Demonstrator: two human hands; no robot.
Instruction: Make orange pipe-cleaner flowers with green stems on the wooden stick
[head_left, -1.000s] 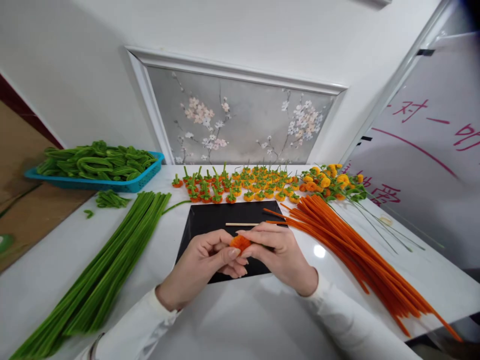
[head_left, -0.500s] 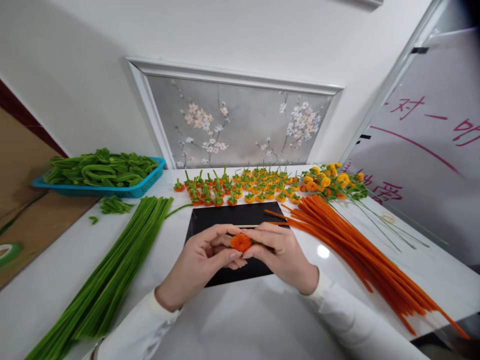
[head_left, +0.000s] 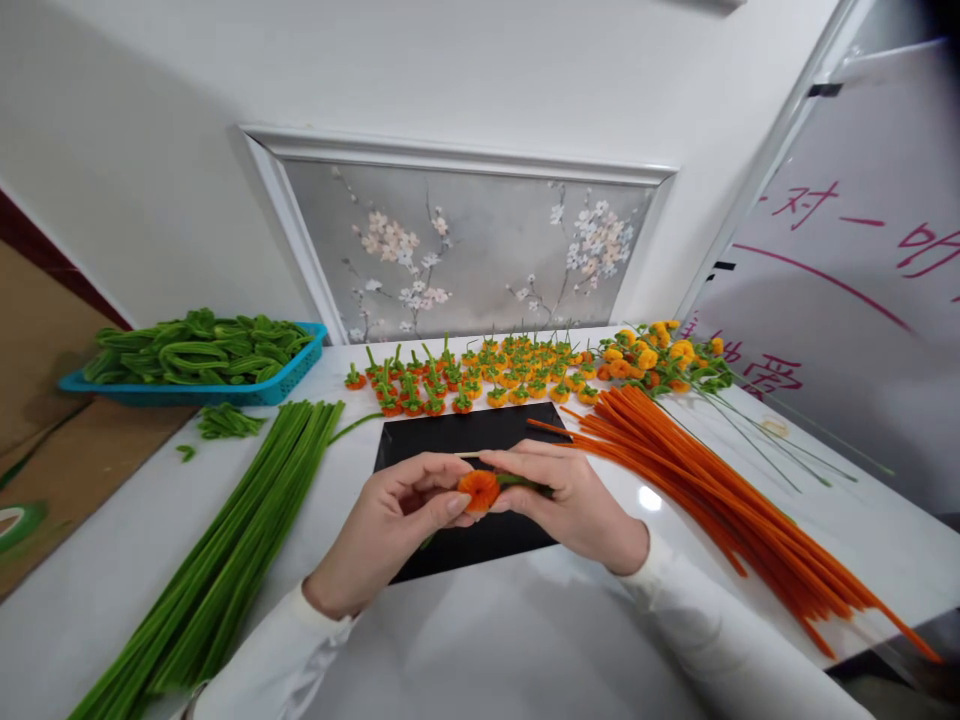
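Note:
A small round orange flower (head_left: 479, 491) of fuzzy stems is held between both hands above a black mat (head_left: 480, 550). My left hand (head_left: 401, 510) pinches the flower's left side with thumb and fingers. My right hand (head_left: 562, 500) closes on its right side, where a green stem (head_left: 517, 482) runs from the flower under the fingers. A thin pale stick (head_left: 466, 455) shows between the fingertips of the two hands; which hand bears it I cannot tell.
Green stems (head_left: 225, 550) lie left, orange stems (head_left: 720, 500) right. Behind the mat stand several small orange and yellow flowers (head_left: 517, 375). A blue basket (head_left: 292, 378) of green pieces is at the back left, a yellow-orange bouquet (head_left: 652, 355) at the back right.
The flower has turned a little, and more of the green stem shows at its right. My hands remain closed around it. The whole view has shifted slightly.

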